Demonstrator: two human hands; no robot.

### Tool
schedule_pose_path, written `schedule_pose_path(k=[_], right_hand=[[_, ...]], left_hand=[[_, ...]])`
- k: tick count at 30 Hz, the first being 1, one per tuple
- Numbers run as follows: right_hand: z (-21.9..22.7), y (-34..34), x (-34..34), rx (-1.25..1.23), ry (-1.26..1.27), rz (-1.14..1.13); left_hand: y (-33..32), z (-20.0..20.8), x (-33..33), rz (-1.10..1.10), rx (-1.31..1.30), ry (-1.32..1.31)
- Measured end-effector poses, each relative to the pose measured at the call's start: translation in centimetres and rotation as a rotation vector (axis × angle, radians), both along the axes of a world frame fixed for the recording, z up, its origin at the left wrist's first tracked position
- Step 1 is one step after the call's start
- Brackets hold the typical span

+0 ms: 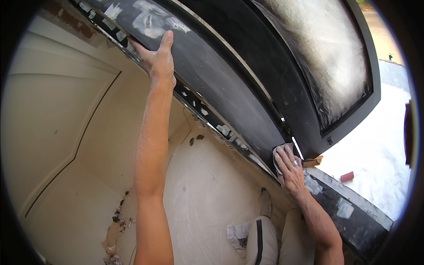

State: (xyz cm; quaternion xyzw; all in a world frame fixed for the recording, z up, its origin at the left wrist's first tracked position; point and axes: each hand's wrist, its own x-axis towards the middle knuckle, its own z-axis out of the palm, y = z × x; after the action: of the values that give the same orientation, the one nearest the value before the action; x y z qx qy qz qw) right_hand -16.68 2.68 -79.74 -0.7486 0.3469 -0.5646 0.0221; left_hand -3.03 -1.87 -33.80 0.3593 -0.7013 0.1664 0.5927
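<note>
A long dark grey vehicle body panel (207,88) with white filler patches runs diagonally from the upper left to the right. My left hand (160,62) rests against its upper left part, thumb and index finger spread apart; the other fingers are mostly hidden. Near the panel's lower right end, my right hand (289,170) presses a folded grey sheet of sandpaper (279,152) flat on the surface. Its fingers lie over the sheet, one wearing a ring. Pale dust covers both hands and the left forearm.
Beyond the panel stands a black frame (327,132) with a plastic-covered window (335,57). A dark sill (349,207) with filler patches extends lower right. A reddish cylinder (347,177) lies on the white ground. Debris (115,234) is scattered on the beige floor (194,194).
</note>
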Motion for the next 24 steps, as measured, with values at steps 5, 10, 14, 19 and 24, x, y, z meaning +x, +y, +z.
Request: schedule_pose_path(k=[5,10,14,19,24], right_hand=[[-0.7,-0.5,0.0,-0.021,0.008,-0.029],[-0.3,-0.2,-0.1,-0.028,-0.007,-0.041],[-0.3,-0.1,0.1,-0.017,-0.009,-0.013],[0.0,0.0,0.4,-0.004,-0.049,-0.039],[8.0,-0.3,1.4,-0.106,-0.124,-0.018]], left_hand=[[1.7,0.5,-2.1,0.776,-0.272,-0.337],[0.5,3.1,-3.5,1.023,-0.370,-0.562],[-0.1,4.1,-3.4,1.045,-0.451,-0.696],[0.9,7.1,-1.7,0.971,-0.379,-0.515],[0.5,5.3,0.2,0.487,-0.132,-0.081]])
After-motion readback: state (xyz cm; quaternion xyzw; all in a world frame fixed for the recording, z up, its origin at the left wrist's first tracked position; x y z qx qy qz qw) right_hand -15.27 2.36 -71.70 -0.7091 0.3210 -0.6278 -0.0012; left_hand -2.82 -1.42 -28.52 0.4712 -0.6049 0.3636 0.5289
